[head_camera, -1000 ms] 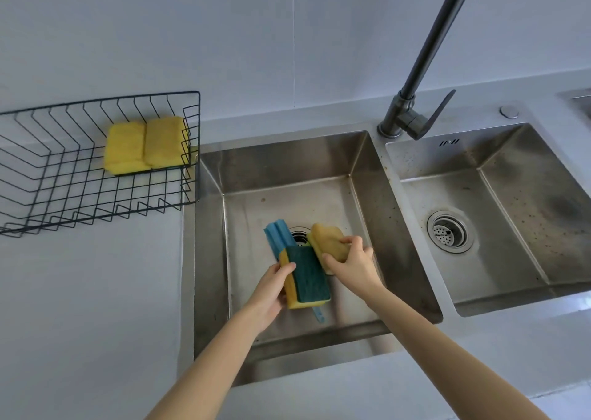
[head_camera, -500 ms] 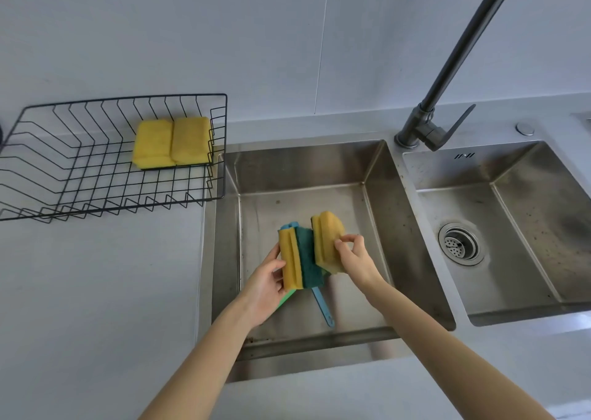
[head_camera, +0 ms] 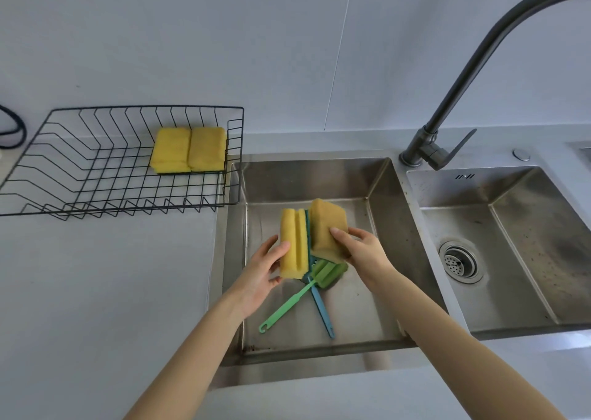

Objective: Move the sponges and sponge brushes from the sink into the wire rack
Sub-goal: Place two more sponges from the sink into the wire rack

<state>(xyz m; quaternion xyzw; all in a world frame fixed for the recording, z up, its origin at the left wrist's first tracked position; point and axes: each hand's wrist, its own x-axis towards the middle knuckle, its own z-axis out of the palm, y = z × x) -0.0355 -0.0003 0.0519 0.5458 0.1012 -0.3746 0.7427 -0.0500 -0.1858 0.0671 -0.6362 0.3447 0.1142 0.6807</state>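
Observation:
Over the left sink basin [head_camera: 380, 189] my left hand [head_camera: 260, 274] holds a yellow grooved sponge [head_camera: 293, 243] with a dark green scouring back, held upright. My right hand [head_camera: 361, 251] grips a tan-yellow sponge [head_camera: 326, 227] right beside it, the two sponges touching. Below them on the basin floor lie a green sponge brush [head_camera: 297, 295] and a blue sponge brush [head_camera: 323, 312], their handles crossing. The black wire rack [head_camera: 96, 176] stands on the counter to the left, with two yellow sponges [head_camera: 188, 149] side by side in its back right corner.
A dark curved faucet [head_camera: 447, 112] rises between the two basins. The right basin [head_camera: 511, 243] has a round drain strainer [head_camera: 457, 259]. A dark cable [head_camera: 12, 128] loops at the far left by the wall. Grey counter [head_camera: 96, 291] lies in front of the rack.
Both hands have lifted their sponges higher above the basin floor. The green and blue brushes underneath have come into sight. The view has shifted left, bringing more of the rack in.

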